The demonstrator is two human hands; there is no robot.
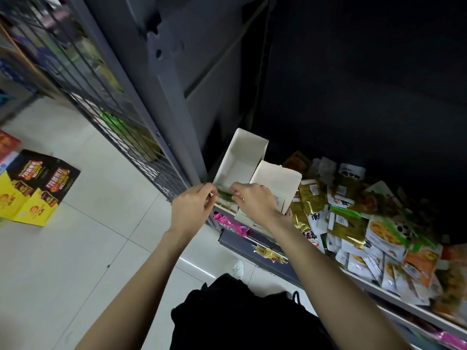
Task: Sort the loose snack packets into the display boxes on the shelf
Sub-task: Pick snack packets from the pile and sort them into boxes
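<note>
Two white display boxes stand on the shelf: an open box [242, 152] at the left end, and a second box [276, 179] just right of it. My left hand [193, 210] and my right hand [255, 202] meet at the front edge of the left box. Both pinch a green snack packet [225, 197] between them, mostly hidden by my fingers. A heap of loose snack packets [353, 223], gold, green, white and orange, covers the shelf to the right of the boxes.
A grey wire-grid shelf side [106, 109] runs along the left. Yellow and black cartons [35, 188] sit on the tiled floor at far left. A pink packet [228, 223] lies on the lower shelf under my hands. The shelf's front edge [394, 300] runs to the lower right.
</note>
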